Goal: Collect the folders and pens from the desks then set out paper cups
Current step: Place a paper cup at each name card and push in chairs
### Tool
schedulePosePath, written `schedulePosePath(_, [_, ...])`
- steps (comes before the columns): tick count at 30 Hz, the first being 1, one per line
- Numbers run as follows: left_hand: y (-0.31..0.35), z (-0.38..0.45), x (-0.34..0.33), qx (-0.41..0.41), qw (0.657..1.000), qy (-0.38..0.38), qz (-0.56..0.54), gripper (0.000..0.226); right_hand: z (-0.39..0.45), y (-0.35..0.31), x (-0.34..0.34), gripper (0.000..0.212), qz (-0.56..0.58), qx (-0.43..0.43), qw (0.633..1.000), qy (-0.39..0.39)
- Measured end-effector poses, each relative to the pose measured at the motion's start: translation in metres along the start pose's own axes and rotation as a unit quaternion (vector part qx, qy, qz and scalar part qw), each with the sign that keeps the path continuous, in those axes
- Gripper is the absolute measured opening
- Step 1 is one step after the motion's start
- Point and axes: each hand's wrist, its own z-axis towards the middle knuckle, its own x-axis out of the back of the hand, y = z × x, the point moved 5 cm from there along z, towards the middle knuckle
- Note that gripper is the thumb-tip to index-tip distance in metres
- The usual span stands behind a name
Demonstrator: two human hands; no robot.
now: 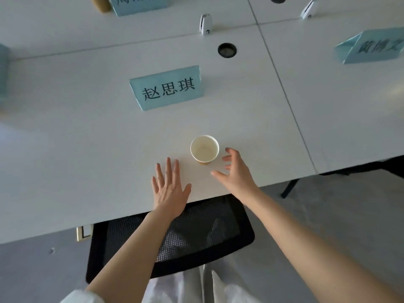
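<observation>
While the left hand [169,189] is lying flat near the desk's [87,160] front edge, fingers straight and holding nothing, a paper cup [204,148] is standing upright just to its right, mouth up and looking empty. Right of the cup, the right hand [235,169] is hovering just beside it, fingers spread and loosely curved toward its wall, gripping nothing; it looks the nearer hand for any nudge. Behind the cup, toward the middle of the desk, a blue name card [167,88] is standing well apart, so nothing is blocking either hand. A black mesh chair [175,239] is sitting tucked under the front edge.
</observation>
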Motion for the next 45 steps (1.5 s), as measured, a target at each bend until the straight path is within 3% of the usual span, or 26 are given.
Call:
schedulePosePath(7, [-0.001,0.006,-0.015,0.034,0.999,0.029,-0.002,0.078,0.039,-0.006,-0.014,0.089,-0.012,0.064,0.997,-0.038])
schedulePosePath(13, [-0.005,0.007,-0.020,0.024,0.998,0.051,0.011,0.081,0.047,-0.003,-0.022,0.066,0.006,0.058,0.998,-0.030])
schedulePosePath(21, [0.001,0.047,0.007,0.058,0.990,0.132,-0.013,0.086,0.056,0.000,-0.005,0.064,0.010,0.031,0.999,-0.029])
schedulePosePath(28, [0.033,0.130,0.042,0.069,0.985,0.156,-0.022,0.081,0.116,-0.019,0.045,0.061,-0.002,0.035,0.999,0.037])
schedulePosePath(38, [0.037,0.134,0.034,0.081,0.974,0.209,0.015,0.082,0.223,-0.057,0.062,0.061,0.032,0.044,0.994,0.099])
schedulePosePath(45, [0.037,0.137,0.033,0.081,0.974,0.211,0.022,0.081,0.254,-0.066,0.050,0.062,0.034,0.041,0.994,0.099])
